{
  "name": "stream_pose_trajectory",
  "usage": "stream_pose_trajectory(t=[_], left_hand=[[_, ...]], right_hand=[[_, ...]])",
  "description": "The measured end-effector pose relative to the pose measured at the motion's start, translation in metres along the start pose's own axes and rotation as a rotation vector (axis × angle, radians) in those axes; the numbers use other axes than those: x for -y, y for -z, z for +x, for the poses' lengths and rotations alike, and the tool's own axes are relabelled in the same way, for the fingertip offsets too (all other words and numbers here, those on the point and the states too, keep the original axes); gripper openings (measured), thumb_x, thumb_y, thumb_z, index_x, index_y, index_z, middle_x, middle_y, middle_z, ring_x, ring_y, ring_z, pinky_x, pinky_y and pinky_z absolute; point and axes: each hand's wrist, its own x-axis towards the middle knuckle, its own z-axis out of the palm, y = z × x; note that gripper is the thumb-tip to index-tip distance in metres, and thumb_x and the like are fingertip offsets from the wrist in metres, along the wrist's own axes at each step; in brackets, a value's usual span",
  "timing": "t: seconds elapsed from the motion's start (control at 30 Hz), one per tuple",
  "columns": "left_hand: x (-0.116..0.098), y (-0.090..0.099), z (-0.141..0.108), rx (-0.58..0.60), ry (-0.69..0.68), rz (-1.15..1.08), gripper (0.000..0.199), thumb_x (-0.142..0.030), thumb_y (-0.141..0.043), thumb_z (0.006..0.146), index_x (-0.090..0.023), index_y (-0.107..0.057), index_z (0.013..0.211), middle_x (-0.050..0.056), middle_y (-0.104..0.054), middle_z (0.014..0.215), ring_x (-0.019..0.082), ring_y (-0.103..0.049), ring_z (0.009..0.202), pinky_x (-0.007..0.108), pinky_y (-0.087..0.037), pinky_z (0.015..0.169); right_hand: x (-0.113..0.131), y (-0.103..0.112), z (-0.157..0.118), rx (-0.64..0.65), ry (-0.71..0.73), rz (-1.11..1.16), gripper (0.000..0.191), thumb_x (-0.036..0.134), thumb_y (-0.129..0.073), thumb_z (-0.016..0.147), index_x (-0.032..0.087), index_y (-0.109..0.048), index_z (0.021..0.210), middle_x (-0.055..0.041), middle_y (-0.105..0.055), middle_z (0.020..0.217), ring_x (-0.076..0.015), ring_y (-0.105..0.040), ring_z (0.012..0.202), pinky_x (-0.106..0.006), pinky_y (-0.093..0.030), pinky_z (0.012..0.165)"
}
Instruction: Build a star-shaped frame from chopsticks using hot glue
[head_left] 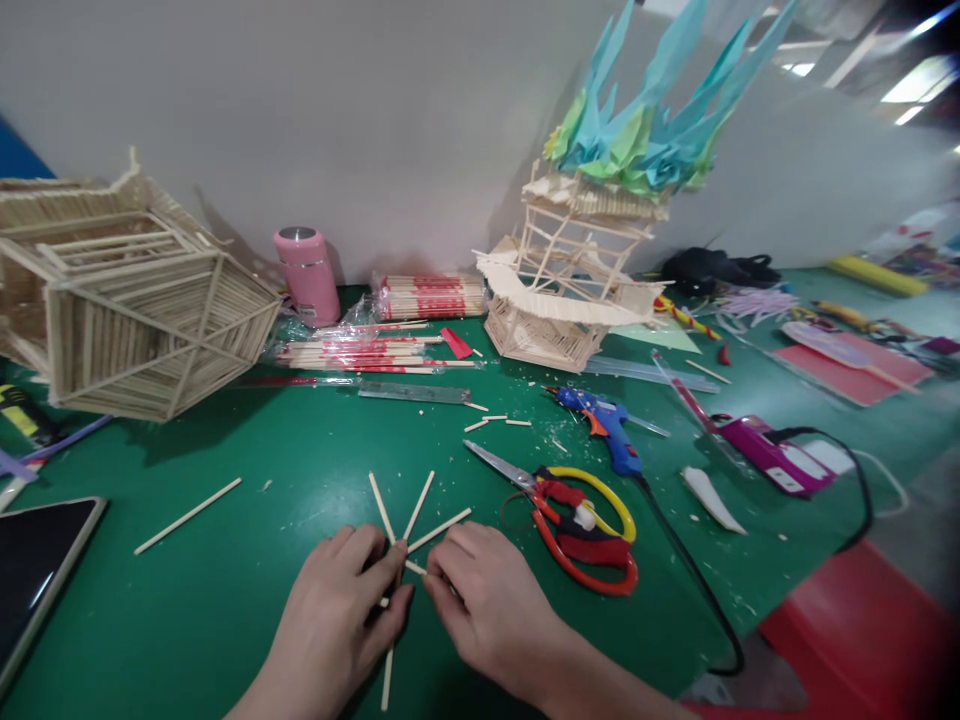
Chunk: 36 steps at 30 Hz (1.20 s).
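Several short wooden sticks point(420, 505) radiate from one centre on the green table, like spokes. My left hand point(341, 600) is closed at that centre, its thumb and fingertips pressed on the joined stick ends. Close beside it, my right hand point(491, 600) pinches the outer part of a short stick point(415, 567) that points right from the centre. Another stick point(388, 680) of the pattern runs toward me below the left hand. The left fingers hide part of the centre. To the right lie scissors point(577, 520) with red and yellow handles, blades slightly apart.
A blue glue gun point(611, 430) trails a black cord. At the back stand a stick-built model point(157, 310), a pink flask point(307, 275), packs of sticks point(431, 297) and a paper-topped stick model point(547, 310). A loose stick point(187, 516) and a tablet point(45, 570) lie left.
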Motion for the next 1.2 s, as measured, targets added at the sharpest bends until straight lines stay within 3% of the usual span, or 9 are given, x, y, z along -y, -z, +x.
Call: stream_pose_trajectory(t=[0.57, 1.2], left_hand=[[-0.005, 0.003, 0.000, -0.055, 0.043, -0.032, 0.020, -0.021, -0.048, 0.079, -0.016, -0.061, 0.093, 0.006, -0.052, 0.075, 0.019, -0.049, 0.067, 0.032, -0.043, 0.057], [0.000, -0.001, -0.001, -0.057, 0.004, -0.007, 0.020, -0.020, -0.046, 0.080, -0.017, -0.060, 0.095, 0.006, -0.052, 0.073, 0.018, -0.049, 0.065, 0.031, -0.042, 0.055]], right_hand=[[0.001, -0.002, -0.011, -0.098, -0.027, 0.035, 0.011, 0.023, -0.049, 0.082, 0.017, -0.055, 0.076, -0.0039, -0.055, 0.076, -0.0165, -0.047, 0.072, -0.027, -0.035, 0.064], [-0.001, -0.004, -0.004, -0.096, 0.055, 0.065, 0.019, 0.015, -0.040, 0.081, 0.017, -0.054, 0.069, -0.0033, -0.053, 0.068, -0.0156, -0.045, 0.066, -0.026, -0.034, 0.057]])
